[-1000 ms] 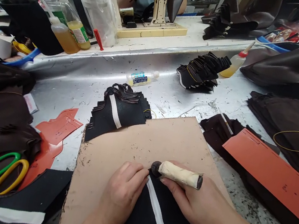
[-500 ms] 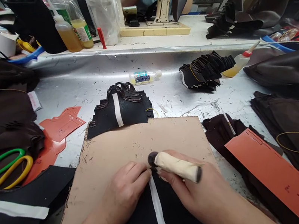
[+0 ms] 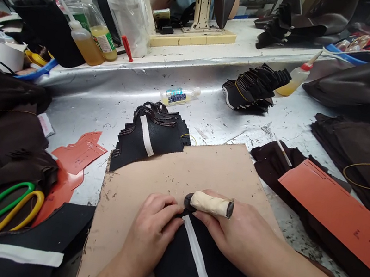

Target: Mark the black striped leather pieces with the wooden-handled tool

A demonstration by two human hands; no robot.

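Note:
A black leather-like piece [image 3: 178,268] with a white tape strip [image 3: 197,250] lies on the tan board [image 3: 145,169]. My left hand [image 3: 152,231] is closed, thumb and fingertips together on the top edge of the piece. My right hand [image 3: 234,226] is closed round a short hammer-like tool [image 3: 211,204] with a cream-wrapped body and dark ends. Its round dark end sits at the piece's top edge, close beside my left fingertips. The fingers under the tool are partly hidden.
A stack of black pieces [image 3: 158,132] overlaps the board's far left corner. Green-and-yellow-handled scissors [image 3: 4,213] lie at left near orange templates [image 3: 76,159]. An orange strip [image 3: 338,214] rests on dark pieces at right. Beyond stand glue bottles [image 3: 87,46] and a person at a machine [image 3: 202,5].
The tool has turned in my right hand so its near end points less to the right. My left hand has shifted slightly, still at the black piece's top edge.

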